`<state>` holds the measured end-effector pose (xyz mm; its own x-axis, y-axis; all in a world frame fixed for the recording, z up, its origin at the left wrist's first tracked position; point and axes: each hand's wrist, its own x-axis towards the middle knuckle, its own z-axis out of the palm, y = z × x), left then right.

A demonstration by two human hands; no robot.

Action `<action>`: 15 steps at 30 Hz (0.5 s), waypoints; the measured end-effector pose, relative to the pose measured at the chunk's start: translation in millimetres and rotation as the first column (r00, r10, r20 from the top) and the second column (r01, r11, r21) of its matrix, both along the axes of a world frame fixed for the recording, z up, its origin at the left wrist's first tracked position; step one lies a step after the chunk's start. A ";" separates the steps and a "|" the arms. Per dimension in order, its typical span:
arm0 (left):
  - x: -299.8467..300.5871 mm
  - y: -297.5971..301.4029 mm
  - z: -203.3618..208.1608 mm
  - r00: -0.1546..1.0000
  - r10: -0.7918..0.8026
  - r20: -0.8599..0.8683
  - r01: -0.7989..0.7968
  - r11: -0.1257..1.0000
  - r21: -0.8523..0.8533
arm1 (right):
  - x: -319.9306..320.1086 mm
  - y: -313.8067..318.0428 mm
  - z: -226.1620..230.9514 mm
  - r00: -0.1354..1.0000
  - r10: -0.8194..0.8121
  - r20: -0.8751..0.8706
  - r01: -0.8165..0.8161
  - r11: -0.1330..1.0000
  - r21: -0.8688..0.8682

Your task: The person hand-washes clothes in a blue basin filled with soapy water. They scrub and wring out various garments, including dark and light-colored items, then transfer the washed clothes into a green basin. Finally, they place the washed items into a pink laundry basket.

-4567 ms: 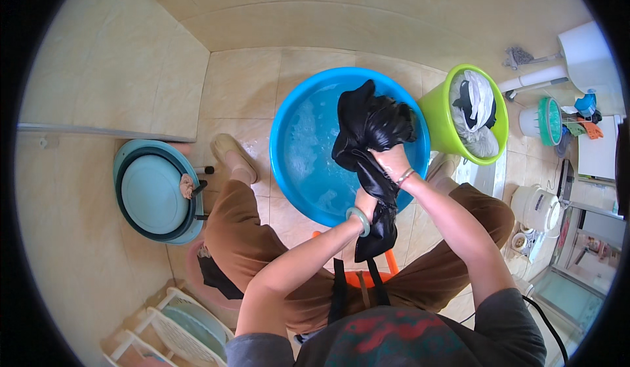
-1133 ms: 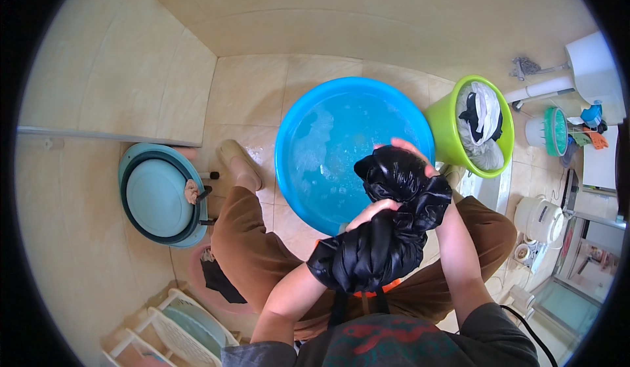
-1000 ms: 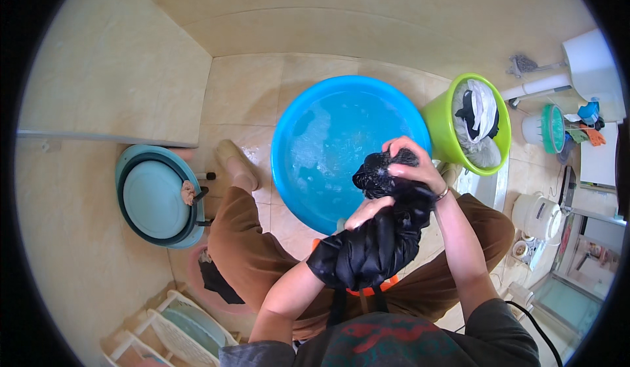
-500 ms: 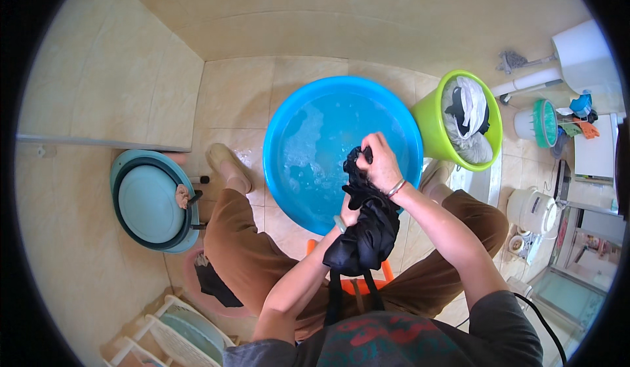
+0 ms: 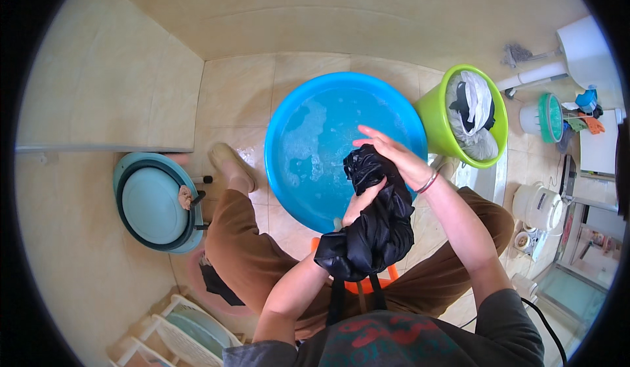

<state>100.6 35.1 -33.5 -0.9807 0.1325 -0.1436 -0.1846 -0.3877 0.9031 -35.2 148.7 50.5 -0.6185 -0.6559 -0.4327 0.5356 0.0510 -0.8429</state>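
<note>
A bunched black garment (image 5: 377, 226) hangs over my left wrist and forearm, its upper end above the near right part of a large blue basin (image 5: 270, 170). My left hand (image 5: 364, 201) is closed on the cloth, partly covered by its folds. Against the garment's upper right side rests my right hand (image 5: 400, 160), its fingers stretched out and not gripping. Bluish water (image 5: 331, 137) with patches of foam fills the basin.
To the basin's right, a green bucket (image 5: 430, 114) holds grey, white and black cloth (image 5: 476, 104). Folded teal basins (image 5: 154, 203) lean by the left wall. An orange stool (image 5: 394, 272) is under me. At lower left stands a white rack (image 5: 197, 321).
My right hand has opened from its grip on the cloth's upper end and moved slightly right. The garment has spread from a twisted bunch into looser, wider folds.
</note>
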 end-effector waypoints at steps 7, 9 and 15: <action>-26.3 13.0 10.9 0.782 -0.540 0.313 -0.204 0.252 0.946 | 21.7 42.3 -54.8 0.959 -0.141 0.244 0.251 0.823 -0.509; -23.6 4.8 22.6 0.744 -0.601 0.291 -0.227 0.182 0.957 | 46.3 2.4 -56.5 0.881 0.024 0.472 0.391 0.523 -0.757; -18.1 -3.5 27.7 0.694 -0.680 0.237 -0.214 0.120 0.969 | 48.5 -34.7 -34.0 0.872 0.196 0.449 0.416 0.187 -0.890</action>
<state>82.6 31.6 -5.8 -0.6098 0.7868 -0.0952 -0.6661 -0.5739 -0.4763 13.3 113.9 16.6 -0.7004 -0.6604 0.2709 0.7059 -0.6970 0.1258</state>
